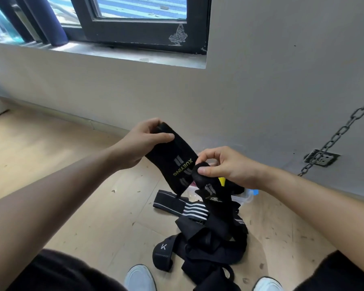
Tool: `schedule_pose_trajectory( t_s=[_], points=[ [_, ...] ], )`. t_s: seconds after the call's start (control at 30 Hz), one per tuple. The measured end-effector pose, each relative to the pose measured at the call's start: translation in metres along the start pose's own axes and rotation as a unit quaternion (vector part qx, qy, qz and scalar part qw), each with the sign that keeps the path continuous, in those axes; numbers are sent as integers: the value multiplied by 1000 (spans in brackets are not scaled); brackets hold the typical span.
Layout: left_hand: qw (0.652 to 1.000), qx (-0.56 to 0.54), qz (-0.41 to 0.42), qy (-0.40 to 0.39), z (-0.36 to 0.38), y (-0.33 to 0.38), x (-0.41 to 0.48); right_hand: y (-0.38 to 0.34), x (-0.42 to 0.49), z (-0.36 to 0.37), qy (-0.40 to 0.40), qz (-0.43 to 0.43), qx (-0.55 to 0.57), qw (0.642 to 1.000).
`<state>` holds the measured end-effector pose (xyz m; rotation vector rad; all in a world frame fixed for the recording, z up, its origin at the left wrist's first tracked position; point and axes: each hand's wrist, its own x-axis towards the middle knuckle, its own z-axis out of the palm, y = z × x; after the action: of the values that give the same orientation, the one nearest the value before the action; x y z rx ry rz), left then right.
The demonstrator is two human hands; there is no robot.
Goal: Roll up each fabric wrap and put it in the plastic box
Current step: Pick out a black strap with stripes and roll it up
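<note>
A black fabric wrap [172,162] is held up above the pale wooden floor [72,185]. Its upper end is pinched between the thumb and curled fingers of the left hand [143,143]. On its face the word "XUEYING" is printed in yellow-green capitals, flanked by pairs of short grey bars.

A rolled black bundle of fabric [200,175] is gripped by the right hand [227,166], thumb in front and fingers curled over it. It touches the lower edge of the lettered wrap. A black strip hangs from the bundle and bears grey bars and a small white logo that cannot be read. Whether bundle and lettered wrap are one piece cannot be told.

A loose pile of black wraps [210,244] lies on the floor below the hands. In it a black band with white stripes [194,212] and a black piece marked with a white "K" [163,248] can be made out.

The translucent plastic box [243,199] stands on the floor beyond the pile, near the wall, and is largely hidden by the right hand and the hanging strip.

Two white shoes [139,278] are seen at the bottom edge. A dark metal chain [340,131] hangs along the wall beside a wall socket [322,157].
</note>
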<state>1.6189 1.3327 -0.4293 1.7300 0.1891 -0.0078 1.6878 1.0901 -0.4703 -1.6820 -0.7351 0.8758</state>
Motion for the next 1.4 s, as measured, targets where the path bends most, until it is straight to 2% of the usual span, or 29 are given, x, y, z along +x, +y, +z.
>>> schedule_pose_trajectory(
  t_s=[0.2, 0.3, 0.43, 0.6, 0.73, 0.9, 1.13, 1.23, 1.4],
  points=[
    [978, 30, -91, -185, 3, 4, -5, -2, -3, -12, 5, -5, 10, 1000],
    [976, 48, -120, -177, -3, -1, -5, 0, -2, -27, 14, -1, 18, 1000],
    [971, 122, -65, -194, -14, -7, -5, 3, -1, -42, 39, 6, 17, 999],
    [980, 144, 3, -135, -27, -13, 0, 11, -3, -56, 76, 19, 0, 997],
    [975, 153, 9, -159, -20, -17, 0, 11, -5, -51, 37, 14, -1, 999],
    [970, 198, 42, -136, 3, -19, 1, 2, -7, -39, -39, 10, -38, 998],
    [929, 266, 15, -255, 26, -31, -1, -12, -14, -23, -95, -3, -73, 993],
    [919, 271, 0, -287, 27, -34, 0, -10, -13, -24, -83, -2, -71, 994],
    [924, 241, -50, -292, -5, -40, 2, 0, -13, -41, -26, 21, -77, 997]
  ],
)
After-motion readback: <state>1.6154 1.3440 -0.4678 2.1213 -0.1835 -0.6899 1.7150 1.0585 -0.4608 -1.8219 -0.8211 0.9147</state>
